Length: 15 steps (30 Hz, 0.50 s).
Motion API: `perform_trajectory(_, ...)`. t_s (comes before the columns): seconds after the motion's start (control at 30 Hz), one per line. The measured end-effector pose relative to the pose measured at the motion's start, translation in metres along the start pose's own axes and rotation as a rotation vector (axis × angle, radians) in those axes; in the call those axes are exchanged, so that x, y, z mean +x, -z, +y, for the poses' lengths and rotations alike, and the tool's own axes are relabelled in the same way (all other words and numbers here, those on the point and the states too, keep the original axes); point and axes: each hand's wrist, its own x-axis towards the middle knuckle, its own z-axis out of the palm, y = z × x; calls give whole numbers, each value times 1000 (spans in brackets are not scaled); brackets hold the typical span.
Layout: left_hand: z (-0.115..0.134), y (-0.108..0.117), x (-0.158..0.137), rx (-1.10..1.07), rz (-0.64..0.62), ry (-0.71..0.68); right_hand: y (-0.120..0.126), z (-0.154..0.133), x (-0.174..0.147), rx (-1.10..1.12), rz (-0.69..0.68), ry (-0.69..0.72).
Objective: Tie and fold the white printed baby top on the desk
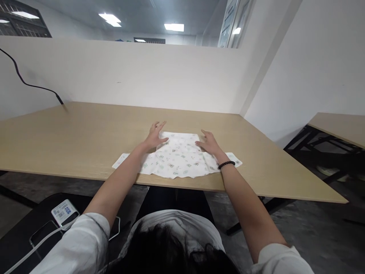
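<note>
A small white garment [178, 158] with a tiny green print lies flat near the front edge of a light wooden table [85, 137]. Its sleeves stick out to the left and right. My left hand [155, 136] rests flat on the garment's far left corner, fingers spread. My right hand [209, 143] lies flat on the far right part of the cloth. A dark bead bracelet [226, 164] circles my right wrist. Neither hand grips anything.
White partition walls stand behind and to the right of the table. A black cable [31, 85] hangs down the wall at the left. A power bank and a phone [64, 213] lie on a black seat at the lower left. Another table [339, 127] stands at the right.
</note>
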Motion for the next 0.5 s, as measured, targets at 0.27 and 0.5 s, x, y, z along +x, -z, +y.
perform_trajectory(0.27, 7, -20, -5, 451, -533, 76, -24, -10, -11, -558, -444, 89)
perform_trajectory(0.5, 7, 49, -42, 566, -125, 391, 40, -16, -38, -657, -112, -184)
